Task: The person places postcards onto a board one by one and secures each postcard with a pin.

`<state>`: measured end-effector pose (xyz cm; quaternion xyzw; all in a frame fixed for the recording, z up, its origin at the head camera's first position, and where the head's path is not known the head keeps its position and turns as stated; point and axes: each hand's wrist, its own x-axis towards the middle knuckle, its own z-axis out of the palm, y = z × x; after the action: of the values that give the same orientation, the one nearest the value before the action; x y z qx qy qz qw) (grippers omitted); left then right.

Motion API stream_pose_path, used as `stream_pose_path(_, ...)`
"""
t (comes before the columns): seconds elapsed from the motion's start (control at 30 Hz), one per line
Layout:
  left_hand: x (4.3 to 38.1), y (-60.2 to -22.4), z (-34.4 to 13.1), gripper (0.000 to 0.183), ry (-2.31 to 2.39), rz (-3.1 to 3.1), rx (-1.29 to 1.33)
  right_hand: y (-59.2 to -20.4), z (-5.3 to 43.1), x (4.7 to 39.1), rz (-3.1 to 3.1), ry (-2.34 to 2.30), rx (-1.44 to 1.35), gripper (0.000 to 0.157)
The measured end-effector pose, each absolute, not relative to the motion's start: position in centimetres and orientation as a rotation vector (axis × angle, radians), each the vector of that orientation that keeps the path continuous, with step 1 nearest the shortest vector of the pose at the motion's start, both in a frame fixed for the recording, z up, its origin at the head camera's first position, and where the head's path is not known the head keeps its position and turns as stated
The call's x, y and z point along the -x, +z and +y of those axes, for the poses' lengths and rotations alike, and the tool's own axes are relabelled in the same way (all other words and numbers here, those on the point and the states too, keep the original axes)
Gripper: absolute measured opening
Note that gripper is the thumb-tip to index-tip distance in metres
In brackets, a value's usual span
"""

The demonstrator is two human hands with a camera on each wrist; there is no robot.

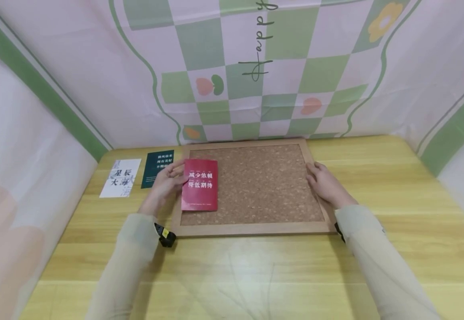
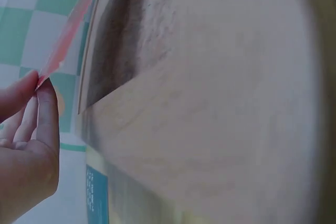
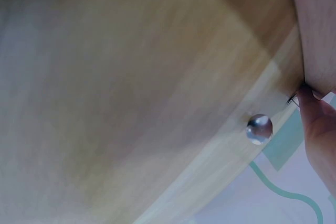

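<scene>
A red card with white characters stands tilted over the left part of a wood-framed cork board. My left hand pinches the card's left edge between thumb and fingers; the left wrist view shows the card nearly edge-on. At the board's right side, my right hand grips the wooden frame, its fingertips reaching the inner edge. Thin dark lines show beside the right hand's fingertips in the right wrist view; what they are is too small to make out.
A white card and a dark green card lie on the wooden table, left of the board. A shiny round ball sits near the right hand. A checked green-and-white cloth hangs behind the board.
</scene>
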<state>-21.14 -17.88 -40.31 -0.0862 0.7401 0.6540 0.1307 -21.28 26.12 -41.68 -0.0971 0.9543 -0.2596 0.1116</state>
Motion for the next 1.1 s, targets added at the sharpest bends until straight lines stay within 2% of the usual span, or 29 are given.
stream_pose_path(0.47,21.2,-41.3,-16.5,0.049,1.48,2.499,0.2,-42.0,26.1,21.3,2.82,-0.751,0.296,0.054)
stream_pose_path(1.1,21.1,-41.1,-15.9,0.071,1.205,2.553,-0.052,-41.9,26.1,21.2,2.814,-0.77,0.277,0.054)
